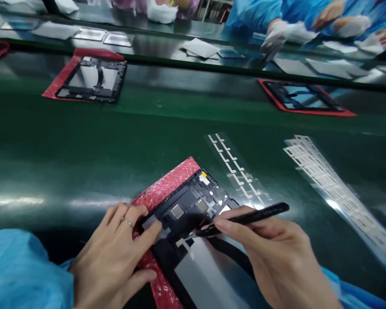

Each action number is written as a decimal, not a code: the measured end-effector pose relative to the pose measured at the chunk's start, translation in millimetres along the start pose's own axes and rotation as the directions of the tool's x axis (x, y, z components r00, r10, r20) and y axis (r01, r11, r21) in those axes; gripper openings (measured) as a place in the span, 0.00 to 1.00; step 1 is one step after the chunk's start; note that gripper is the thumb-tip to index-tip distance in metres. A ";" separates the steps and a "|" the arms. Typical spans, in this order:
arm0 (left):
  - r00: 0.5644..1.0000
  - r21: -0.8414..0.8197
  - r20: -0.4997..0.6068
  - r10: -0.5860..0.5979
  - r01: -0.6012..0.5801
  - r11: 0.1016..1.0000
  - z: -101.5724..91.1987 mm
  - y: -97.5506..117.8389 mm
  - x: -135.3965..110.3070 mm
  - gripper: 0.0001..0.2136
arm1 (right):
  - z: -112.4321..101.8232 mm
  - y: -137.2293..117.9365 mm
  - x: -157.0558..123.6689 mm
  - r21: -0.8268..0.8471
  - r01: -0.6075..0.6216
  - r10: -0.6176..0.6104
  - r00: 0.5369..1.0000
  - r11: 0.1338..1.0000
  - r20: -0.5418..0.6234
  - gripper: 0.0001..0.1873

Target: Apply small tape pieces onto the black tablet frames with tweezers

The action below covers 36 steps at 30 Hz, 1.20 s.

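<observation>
An opened tablet [193,206] lies at a slant on a red bubble-wrap bag [167,184], its dark inner board and pale lower panel showing. My left hand [119,249] rests on its left side with fingers apart. The index fingertip touches the tablet's edge and the thumb lies on the red wrap. Between the thumb and fingers of my right hand [276,249] is a pair of black tweezers [254,214]. Its tips meet a small white L-shaped sticker [185,245] at the upper edge of the pale panel. Whether they grip it I cannot tell.
Right of the tablet lies a clear strip of white L-shaped stickers [233,165]; farther right is a stack of strips [334,184]. More opened tablets on red wrap, one at left [93,79] and one at right [305,96], lie across the green surface [167,124]. Co-workers' gloved hands [276,36] are beyond.
</observation>
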<state>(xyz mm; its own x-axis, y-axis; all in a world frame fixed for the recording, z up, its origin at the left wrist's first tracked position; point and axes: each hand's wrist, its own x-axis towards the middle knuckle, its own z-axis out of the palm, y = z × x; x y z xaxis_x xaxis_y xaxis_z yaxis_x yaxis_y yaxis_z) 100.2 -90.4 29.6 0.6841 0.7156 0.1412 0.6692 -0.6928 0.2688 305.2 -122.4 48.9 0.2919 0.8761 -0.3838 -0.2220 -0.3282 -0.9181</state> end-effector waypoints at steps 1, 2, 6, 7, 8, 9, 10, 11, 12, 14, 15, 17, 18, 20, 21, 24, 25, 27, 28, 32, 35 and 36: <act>0.998 0.027 -0.031 0.063 -0.062 0.998 3.2 -1.8 -2.5 0.19 | 1.0 4.4 -0.2 -0.017 -0.013 0.013 1.000 1.000 -0.002 0.02; 0.986 0.057 -0.058 0.156 -0.153 0.987 7.6 -5.2 -6.1 0.18 | 1.3 8.5 -0.2 -0.027 -0.025 0.024 1.000 0.999 -0.008 0.01; 0.905 0.088 -0.073 0.419 -0.412 0.907 31.7 -20.0 -25.1 0.22 | 0.7 20.8 1.8 -0.039 -0.047 0.047 0.999 0.998 -0.015 0.01; 0.898 0.083 -0.072 0.435 -0.429 0.899 36.9 -21.8 -28.6 0.25 | 0.8 22.8 2.8 -0.037 -0.059 0.059 0.998 0.998 -0.012 0.01; 0.896 0.082 -0.072 0.439 -0.433 0.898 40.9 -22.6 -30.9 0.27 | 0.8 24.3 4.0 -0.030 -0.068 0.068 0.998 0.997 -0.007 0.02; 0.893 0.085 -0.075 0.444 -0.438 0.895 43.6 -22.7 -32.0 0.28 | 0.8 25.6 5.1 -0.024 -0.075 0.075 0.997 0.997 0.002 0.03; 0.888 0.086 -0.080 0.453 -0.446 0.891 44.9 -22.2 -31.9 0.27 | 0.8 26.5 6.1 -0.019 -0.075 0.075 0.997 0.997 0.009 0.03; 0.886 0.087 -0.092 0.455 -0.448 0.890 45.1 -21.5 -30.8 0.27 | 0.8 27.2 6.9 -0.016 -0.075 0.075 0.997 0.997 0.014 0.04; 0.886 0.084 -0.098 0.452 -0.445 0.891 44.2 -20.7 -29.1 0.26 | 0.9 27.7 7.5 -0.010 -0.068 0.068 0.997 0.998 0.021 0.05; 0.887 0.087 -0.085 0.454 -0.447 0.890 40.6 -19.6 -24.9 0.26 | 1.2 28.0 7.9 0.008 -0.067 0.067 0.997 0.998 0.031 0.06; 0.886 0.094 -0.071 0.458 -0.451 0.888 38.4 -19.3 -22.9 0.25 | 1.5 27.9 7.8 0.014 -0.073 0.073 0.997 0.997 0.036 0.07; 0.883 0.111 -0.054 0.467 -0.459 0.881 34.7 -19.4 -19.7 0.24 | 2.1 27.5 7.1 0.021 -0.086 0.085 0.996 0.996 0.039 0.07; 0.882 0.113 -0.050 0.468 -0.461 0.880 33.4 -19.6 -18.7 0.24 | 2.3 27.2 6.8 0.022 -0.091 0.090 0.995 0.996 0.041 0.07; 0.881 0.106 -0.053 0.469 -0.463 0.880 32.2 -20.2 -17.6 0.23 | 2.6 26.8 6.5 0.025 -0.095 0.094 0.995 0.995 0.042 0.07; 0.879 0.100 -0.052 0.474 -0.467 0.878 32.1 -20.5 -17.4 0.23 | 2.6 26.8 6.5 0.024 -0.098 0.097 0.994 0.995 0.041 0.07; 0.878 0.097 -0.043 0.476 -0.470 0.877 32.8 -21.4 -18.5 0.26 | 2.5 27.3 7.0 0.013 -0.095 0.094 0.995 0.995 0.035 0.06; 0.878 0.097 -0.041 0.476 -0.471 0.877 33.0 -21.7 -19.2 0.26 | 2.4 27.6 7.2 0.009 -0.087 0.087 0.996 0.996 0.034 0.05; 0.880 0.095 -0.038 0.474 -0.469 0.878 33.4 -22.0 -20.5 0.26 | 2.1 28.3 7.4 0.002 -0.067 0.067 0.997 0.998 0.041 0.06; 0.882 0.095 -0.036 0.470 -0.465 0.880 33.5 -22.0 -21.0 0.26 | 2.0 28.5 7.3 -0.003 -0.056 0.056 0.997 0.998 0.043 0.06; 0.880 0.094 -0.049 0.472 -0.466 0.880 33.6 -21.4 -21.0 0.25 | 0.9 28.3 6.3 -0.017 -0.050 0.050 0.998 0.999 0.029 0.05; 0.877 0.087 -0.045 0.478 -0.473 0.877 33.3 -20.7 -19.8 0.24 | 0.3 27.3 5.9 -0.008 -0.063 0.064 0.997 0.998 0.034 0.05; 0.880 0.082 -0.042 0.472 -0.468 0.880 33.2 -20.6 -19.5 0.24 | 0.4 27.0 6.0 -0.006 -0.065 0.065 0.997 0.998 0.038 0.05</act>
<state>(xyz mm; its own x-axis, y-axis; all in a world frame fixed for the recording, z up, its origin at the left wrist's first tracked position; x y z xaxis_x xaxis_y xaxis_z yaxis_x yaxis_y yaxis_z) 82.7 -93.0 -10.4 0.9062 0.3065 0.2914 0.2922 -0.9519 0.0924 300.7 -125.8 21.9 0.2416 0.8657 -0.4384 -0.2350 -0.3862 -0.8920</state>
